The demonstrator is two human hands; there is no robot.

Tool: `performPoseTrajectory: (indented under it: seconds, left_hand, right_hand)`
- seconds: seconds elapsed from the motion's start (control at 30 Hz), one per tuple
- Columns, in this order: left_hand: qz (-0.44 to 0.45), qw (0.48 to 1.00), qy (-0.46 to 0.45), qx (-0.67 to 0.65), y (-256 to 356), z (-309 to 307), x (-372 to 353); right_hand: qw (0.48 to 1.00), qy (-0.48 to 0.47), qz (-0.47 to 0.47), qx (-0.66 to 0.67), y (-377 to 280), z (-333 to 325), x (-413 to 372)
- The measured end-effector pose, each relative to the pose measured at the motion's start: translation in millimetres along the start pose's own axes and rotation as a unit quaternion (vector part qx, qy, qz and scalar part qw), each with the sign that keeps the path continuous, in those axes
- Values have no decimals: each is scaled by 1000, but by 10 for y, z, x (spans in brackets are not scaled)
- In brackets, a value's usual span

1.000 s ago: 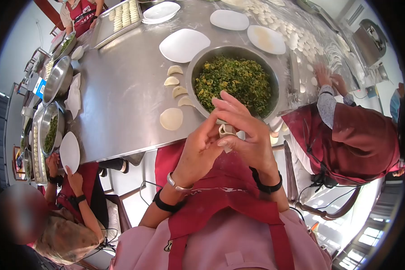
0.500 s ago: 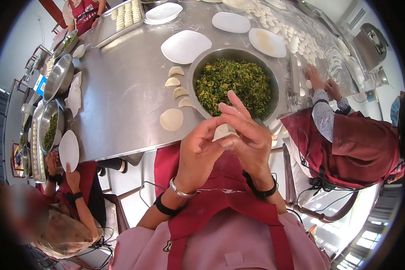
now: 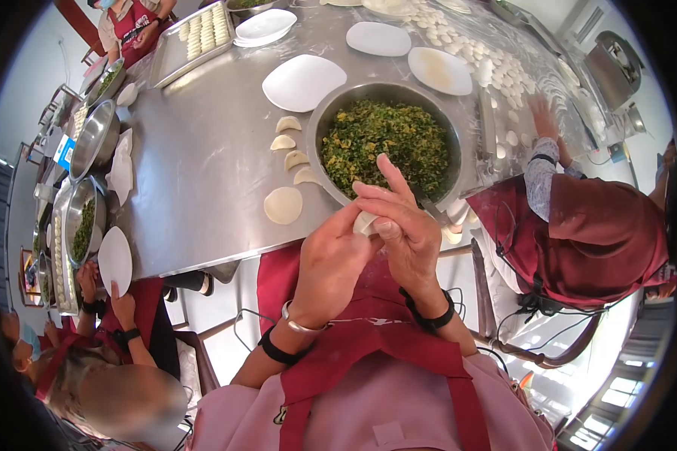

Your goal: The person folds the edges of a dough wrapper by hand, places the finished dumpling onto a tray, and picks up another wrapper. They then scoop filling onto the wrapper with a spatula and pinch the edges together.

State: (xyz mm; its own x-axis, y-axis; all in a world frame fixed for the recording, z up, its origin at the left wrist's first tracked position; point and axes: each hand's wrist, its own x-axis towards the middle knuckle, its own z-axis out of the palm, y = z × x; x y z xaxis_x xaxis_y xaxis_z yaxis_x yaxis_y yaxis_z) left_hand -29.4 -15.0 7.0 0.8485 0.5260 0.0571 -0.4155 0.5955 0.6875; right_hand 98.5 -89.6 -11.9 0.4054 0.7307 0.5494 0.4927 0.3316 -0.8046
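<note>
In front of my chest, both hands are closed round a small pale dumpling (image 3: 365, 223). My left hand (image 3: 329, 259) grips it from the left, and my right hand (image 3: 405, 234) presses it from the right with one finger raised. Much of the dumpling is hidden by the fingers. Just beyond them stands a large steel bowl (image 3: 465, 161) of chopped green and yellow filling (image 3: 387, 143). A metal utensil (image 3: 431, 207), partly covered by my right hand, leans at its near rim. Left of the bowl lie a round dough wrapper (image 3: 283, 205) and several folded dumplings (image 3: 295, 158).
White plates (image 3: 304, 83) stand beyond the bowl on the steel table (image 3: 195, 165). A tray (image 3: 195, 37) of dumplings lies at the far left. Floury dough pieces (image 3: 496, 64) cover the far right, near a co-worker's hand (image 3: 543, 116). Another co-worker holds a plate (image 3: 115, 259) at left.
My fingers have closed further over the dumpling, so less of it shows. Its shape looks narrower. The right co-worker's hand has shifted on the table, and the view has moved slightly.
</note>
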Motion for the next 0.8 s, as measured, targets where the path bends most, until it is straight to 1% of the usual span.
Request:
performPoseTrajectory:
  seconds: [0.03,0.1,0.13,0.2,0.23,0.3,0.37,0.43,0.5,0.6,0.7,0.8]
  left_hand:
    - [-15,997,-24,-71,1,-28,-3]
    - [-37,996,22,-74,4,-67,2]
    - [-49,995,45,-75,2,-78,3]
    - [-54,992,28,-107,9,-98,35]
    - [-56,991,21,-122,22,-112,44]
    - [-49,991,38,-117,-14,-83,32]
    - [-50,990,44,-121,-65,-74,22]
    - [-53,990,43,-127,-104,-106,21]
    - [-44,989,32,-139,-71,-102,42]
    - [-32,986,13,-162,-54,-128,45]
    - [-32,984,6,-177,-71,-128,39]
    - [-40,984,10,-172,-87,-103,36]
  right_hand:
    - [1000,-10,-4,-16,18,-10,17]
    - [998,-31,-11,-47,-2,-12,66]
    - [999,-5,4,-39,-59,13,76]
    - [998,46,29,-19,-167,85,125]
    - [999,37,17,-28,-140,84,124]
    - [999,21,-2,-50,-51,10,63]
    - [991,-22,-35,-126,32,-68,53]
    - [993,-16,-28,-116,-17,-61,97]
    - [999,42,22,-22,-159,19,122]
    - [990,94,52,90,-110,49,31]
    - [981,137,74,119,-117,89,15]
    - [992,122,8,44,-23,48,11]
